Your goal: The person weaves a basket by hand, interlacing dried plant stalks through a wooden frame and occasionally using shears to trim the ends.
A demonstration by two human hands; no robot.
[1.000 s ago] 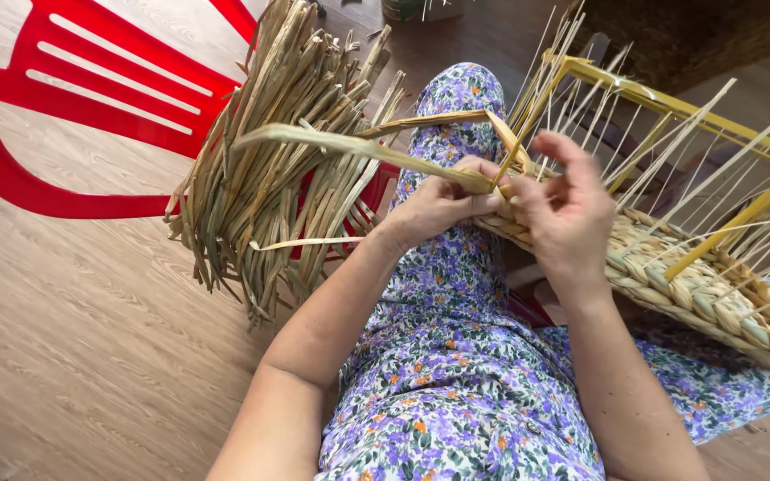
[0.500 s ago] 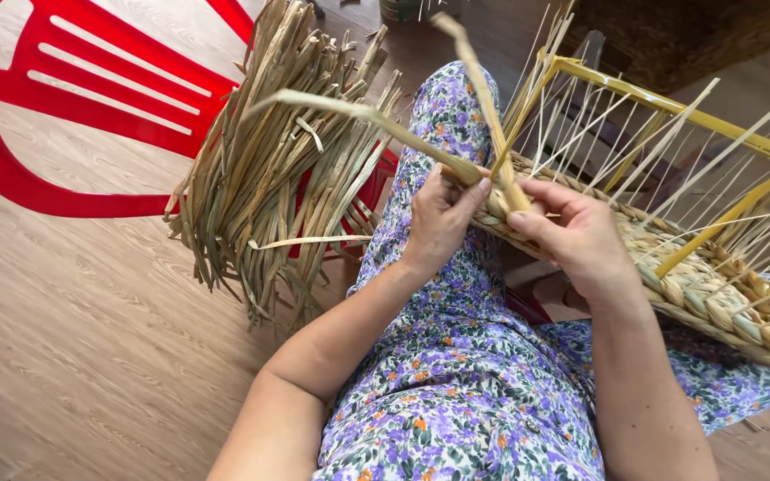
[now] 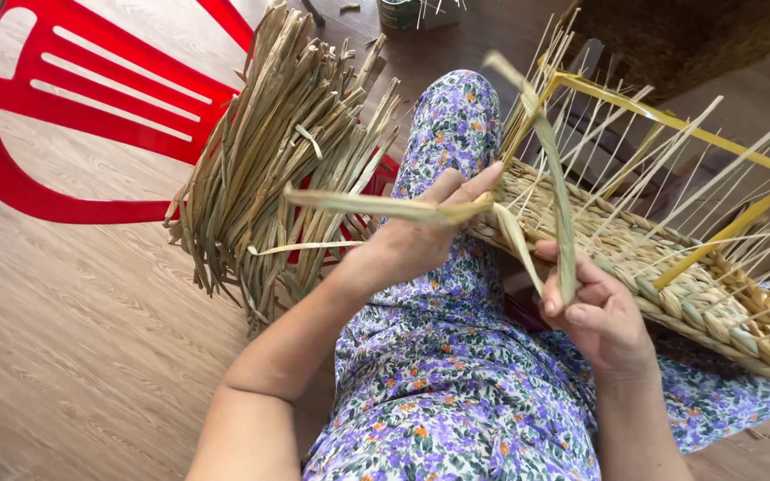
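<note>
Head view: left hand (image 3: 421,236) pinches one reed strand (image 3: 376,207), right hand (image 3: 594,307) grips another strand (image 3: 556,191).

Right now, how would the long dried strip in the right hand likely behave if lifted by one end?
The dried strip probably flexes rather than snaps: it bends where the right hand grips it. Likely light, since its thin free end stands up unsupported.

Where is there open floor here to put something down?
Bare wood floor lies left of the flowered lap, below the red chair and the reed bundle. It is crowded around the yellow frame, where both hands work strands.
</note>
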